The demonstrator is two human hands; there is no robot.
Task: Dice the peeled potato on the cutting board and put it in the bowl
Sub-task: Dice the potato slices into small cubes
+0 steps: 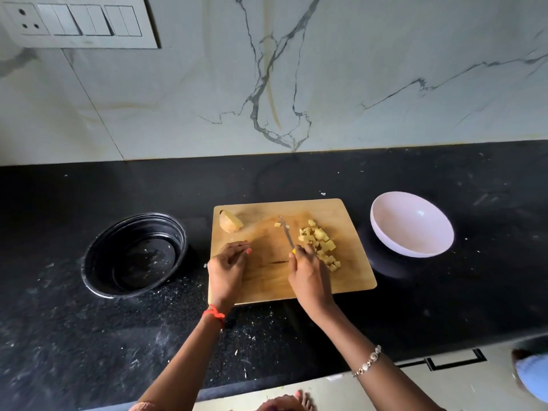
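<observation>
A wooden cutting board (267,280) lies on the black counter. A pile of potato cubes (321,244) sits on its right part, with one stray cube (277,224) near the knife tip. An uncut potato piece (229,221) lies at the board's far left corner. My right hand (308,277) grips the knife (286,232) by its yellow handle, blade pointing away, just left of the pile. My left hand (226,268) rests on the board's left side with its fingers curled and nothing visible in them. The white bowl (412,225) stands empty to the right of the board.
A black round container (135,255) sits left of the board. White scraps are scattered over the counter. The marble backsplash rises behind, with a switch panel (77,20) at top left. The counter's front edge runs below my forearms.
</observation>
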